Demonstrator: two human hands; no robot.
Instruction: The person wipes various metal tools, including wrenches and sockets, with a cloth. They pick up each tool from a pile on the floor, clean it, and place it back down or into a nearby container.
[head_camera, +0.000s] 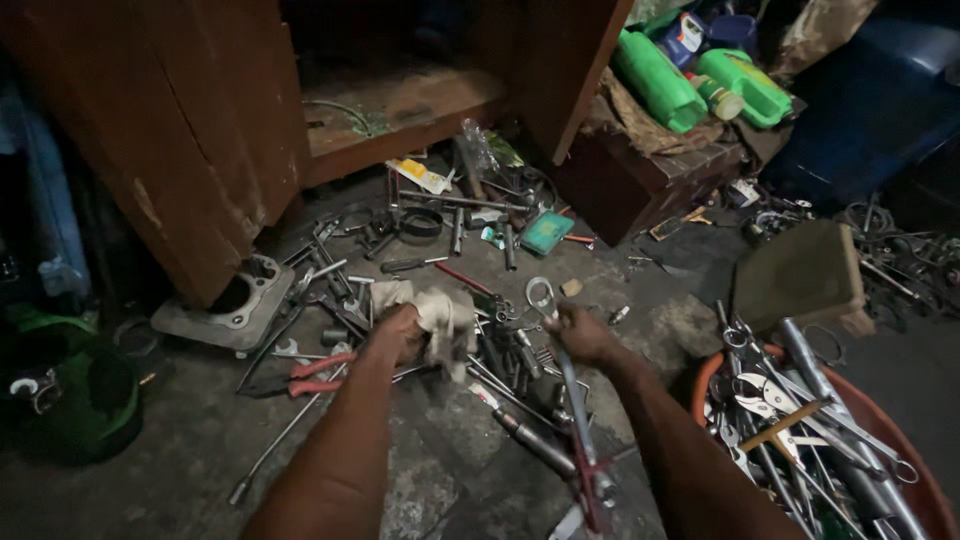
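wrench (548, 318) in right hand (580, 335)

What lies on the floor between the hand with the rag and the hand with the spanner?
In the head view, small metal tools lie between the left hand holding the rag and the right hand holding the spanner.

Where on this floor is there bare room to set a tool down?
Bare concrete floor lies lower left, between the grey metal engine cylinder block, the red-handled pliers and the left hand holding a dirty white rag. Ahead of the right hand, loose steel tools crowd the floor; the orange basin is full.
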